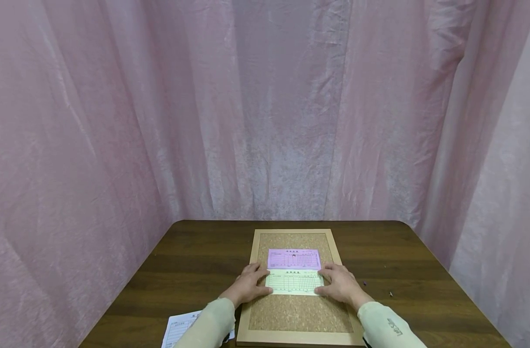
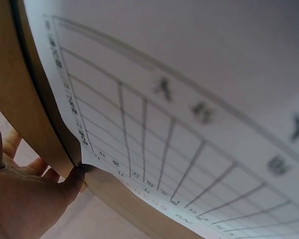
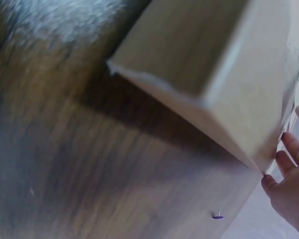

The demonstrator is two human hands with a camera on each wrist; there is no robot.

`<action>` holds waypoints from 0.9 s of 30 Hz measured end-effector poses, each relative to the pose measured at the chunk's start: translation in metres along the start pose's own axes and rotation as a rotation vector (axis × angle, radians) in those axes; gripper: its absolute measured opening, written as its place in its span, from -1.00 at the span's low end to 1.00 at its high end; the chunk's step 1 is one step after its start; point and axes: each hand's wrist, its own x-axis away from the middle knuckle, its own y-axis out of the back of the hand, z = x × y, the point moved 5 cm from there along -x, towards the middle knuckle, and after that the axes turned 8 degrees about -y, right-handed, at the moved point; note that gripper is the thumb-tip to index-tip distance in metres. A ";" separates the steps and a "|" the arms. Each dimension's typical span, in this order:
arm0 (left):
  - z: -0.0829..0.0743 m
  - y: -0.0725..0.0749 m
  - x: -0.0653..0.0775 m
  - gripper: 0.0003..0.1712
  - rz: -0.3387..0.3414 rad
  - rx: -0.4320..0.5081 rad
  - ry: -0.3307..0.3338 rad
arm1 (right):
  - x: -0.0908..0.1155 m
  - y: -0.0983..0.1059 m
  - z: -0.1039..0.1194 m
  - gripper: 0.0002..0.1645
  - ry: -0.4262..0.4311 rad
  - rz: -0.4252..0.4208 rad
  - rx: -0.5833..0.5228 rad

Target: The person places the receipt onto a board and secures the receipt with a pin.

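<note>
A pale green printed slip (image 1: 294,282) lies on the cork board (image 1: 300,314), just below a purple slip (image 1: 293,259) bearing a small red pin (image 1: 293,255). At the green slip's left edge, my left hand (image 1: 246,284) has thumb and fingertips spread, touching near its corners. My right hand (image 1: 341,285) does likewise at the right edge. Both palms come in over the wooden frame. A grid-printed slip (image 2: 154,129) fills much of the left wrist view. The right wrist view shows right fingertips (image 3: 284,162) at the frame's far edge.
A loose white slip (image 1: 178,328) lies on the brown table (image 1: 195,270) at front left, partly hidden by my left sleeve. Right of the board are a purple thumbtack (image 3: 218,217) and another small pin (image 1: 390,293). Pink curtains (image 1: 282,121) hang behind.
</note>
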 end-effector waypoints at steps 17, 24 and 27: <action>-0.003 0.002 0.003 -0.30 -0.004 0.029 0.029 | 0.006 0.000 0.002 -0.30 0.052 0.017 0.060; -0.002 0.002 0.002 -0.29 0.005 0.029 0.024 | 0.006 -0.001 0.001 -0.28 0.049 0.034 0.057; 0.000 0.001 0.001 -0.28 0.007 0.032 0.031 | 0.006 0.000 0.001 -0.27 0.045 0.041 0.053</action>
